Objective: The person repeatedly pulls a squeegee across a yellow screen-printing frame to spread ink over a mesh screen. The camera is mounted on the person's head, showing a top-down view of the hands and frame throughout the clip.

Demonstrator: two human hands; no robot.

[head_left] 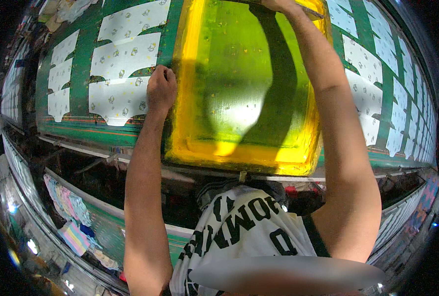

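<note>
The yellow-framed screen (pixel 263 164) lies on the green table (pixel 79 98) between columns of white printed pieces (pixel 118 93), and if the right hand (pixel 278 4) bears unevenly on the dark bar (pixel 312 12) at the far end, the frame could slip sideways out of line (that hand is cut by the picture's edge, so I cannot tell how its fingers close). The left hand (pixel 162 88), curled into a loose fist with nothing visible in it, sits just beside the frame, where a careless drag might smudge or shift the nearest piece.
</note>
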